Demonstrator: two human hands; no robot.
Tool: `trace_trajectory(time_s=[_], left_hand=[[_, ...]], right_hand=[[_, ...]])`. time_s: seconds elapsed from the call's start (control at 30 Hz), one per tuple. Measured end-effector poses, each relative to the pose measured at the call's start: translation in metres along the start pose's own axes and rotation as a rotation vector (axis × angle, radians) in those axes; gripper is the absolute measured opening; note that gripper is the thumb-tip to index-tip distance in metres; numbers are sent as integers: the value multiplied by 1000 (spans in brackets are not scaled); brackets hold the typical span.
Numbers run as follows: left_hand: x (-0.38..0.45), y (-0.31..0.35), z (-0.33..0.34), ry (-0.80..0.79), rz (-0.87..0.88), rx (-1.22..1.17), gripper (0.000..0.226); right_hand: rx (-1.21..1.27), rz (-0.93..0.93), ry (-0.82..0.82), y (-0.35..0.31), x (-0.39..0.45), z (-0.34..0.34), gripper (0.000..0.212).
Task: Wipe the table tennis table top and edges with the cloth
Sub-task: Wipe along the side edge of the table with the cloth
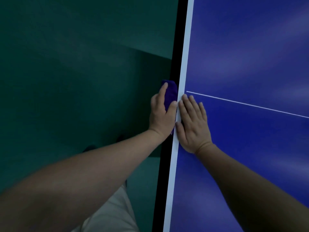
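The left hand pressed the cloth against the table's dark side edge, thumb curled over it. Just beside it, the right hand lay flat on the tabletop, fingers straight.

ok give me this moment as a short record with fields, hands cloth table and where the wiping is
left hand: presses the cloth against the table's side edge
cloth: purple, between left hand and the black edge
right hand: flat, palm down on the blue top, fingers over the white border line
wiping spot: side edge, near where the thin white centre line meets the border
floor: green, left of the table
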State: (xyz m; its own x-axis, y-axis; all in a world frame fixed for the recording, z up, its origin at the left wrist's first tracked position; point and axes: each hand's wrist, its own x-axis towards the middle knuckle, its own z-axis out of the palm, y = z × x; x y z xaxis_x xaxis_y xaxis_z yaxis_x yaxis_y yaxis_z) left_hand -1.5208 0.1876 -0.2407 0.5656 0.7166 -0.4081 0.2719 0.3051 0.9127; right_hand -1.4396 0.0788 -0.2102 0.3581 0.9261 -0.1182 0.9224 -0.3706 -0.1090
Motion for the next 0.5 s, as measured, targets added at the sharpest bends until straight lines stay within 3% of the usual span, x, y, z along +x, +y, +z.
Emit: trace_trajectory(time_s=[0.27,0.5], left_hand=[[-57,-22,-15,-107,-4,45,60],[54,16,0,-75,-163,26,61]], right_hand=[[28,1,7,2,0,0,62],[33,22,-21,0,4,-3,61]])
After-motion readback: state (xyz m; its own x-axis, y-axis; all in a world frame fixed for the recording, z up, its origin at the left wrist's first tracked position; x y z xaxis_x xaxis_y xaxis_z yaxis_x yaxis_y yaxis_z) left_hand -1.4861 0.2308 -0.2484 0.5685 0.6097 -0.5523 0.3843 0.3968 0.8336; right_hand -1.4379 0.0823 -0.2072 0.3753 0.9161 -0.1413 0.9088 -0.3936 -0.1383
